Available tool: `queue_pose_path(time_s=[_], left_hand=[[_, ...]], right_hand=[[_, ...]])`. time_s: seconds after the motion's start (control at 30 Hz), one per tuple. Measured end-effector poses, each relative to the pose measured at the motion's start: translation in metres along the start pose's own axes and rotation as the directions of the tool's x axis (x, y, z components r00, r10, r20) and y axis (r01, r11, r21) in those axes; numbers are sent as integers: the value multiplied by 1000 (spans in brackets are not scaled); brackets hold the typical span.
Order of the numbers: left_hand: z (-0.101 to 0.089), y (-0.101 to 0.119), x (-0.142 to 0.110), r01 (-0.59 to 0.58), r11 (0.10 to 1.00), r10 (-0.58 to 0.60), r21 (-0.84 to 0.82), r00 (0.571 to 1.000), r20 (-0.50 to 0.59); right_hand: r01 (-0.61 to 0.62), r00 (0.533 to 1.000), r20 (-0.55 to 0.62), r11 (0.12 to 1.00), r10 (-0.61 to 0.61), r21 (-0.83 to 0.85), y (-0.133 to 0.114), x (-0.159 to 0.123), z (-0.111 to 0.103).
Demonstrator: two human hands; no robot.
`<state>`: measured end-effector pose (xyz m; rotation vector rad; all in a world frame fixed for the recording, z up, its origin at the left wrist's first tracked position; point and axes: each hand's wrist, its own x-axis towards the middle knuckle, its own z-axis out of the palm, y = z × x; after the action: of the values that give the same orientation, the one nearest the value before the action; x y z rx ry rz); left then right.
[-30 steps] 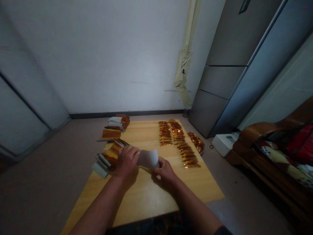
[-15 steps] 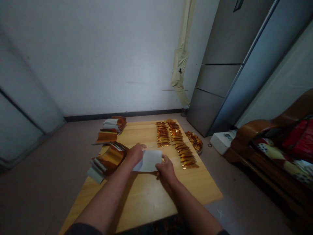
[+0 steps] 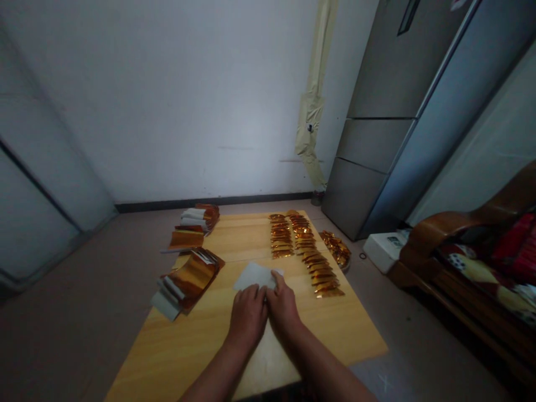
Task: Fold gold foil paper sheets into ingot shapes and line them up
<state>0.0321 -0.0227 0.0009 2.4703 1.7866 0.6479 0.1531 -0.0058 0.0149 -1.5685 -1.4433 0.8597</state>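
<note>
A pale sheet of paper lies in front of me on the wooden table, its near edge under my fingers. My left hand grips that near edge with its fingers bent over the paper. Close against it, my right hand pinches the sheet near its right side, the index finger reaching forward over it. The fingertips of both hands meet and partly hide the near edge. To the left is a fanned stack of gold-and-white paper sheets. On the right stand rows of folded gold paper pieces.
More gold-faced sheets lie at the table's far left corner. A container of folded gold pieces stands beyond the right edge of the table. Farther right are a fridge, a white box and a wooden bench.
My left hand has come from the sheet's left side to its near edge, beside my right hand. The paper has turned and now lies lower on the table.
</note>
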Motion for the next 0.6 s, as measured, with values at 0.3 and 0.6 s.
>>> queue_pose_path(time_s=[0.3,0.6], left_hand=[[4,-29,-7,-102,987,93,-128,993,-78],[-19,-43,-1,44,897,-64,-439,997,-30]], right_hand=[[368,928,152,903,-340,-222,25,-17,-41],[366,905,203,927,-374,75,10,20,-38]])
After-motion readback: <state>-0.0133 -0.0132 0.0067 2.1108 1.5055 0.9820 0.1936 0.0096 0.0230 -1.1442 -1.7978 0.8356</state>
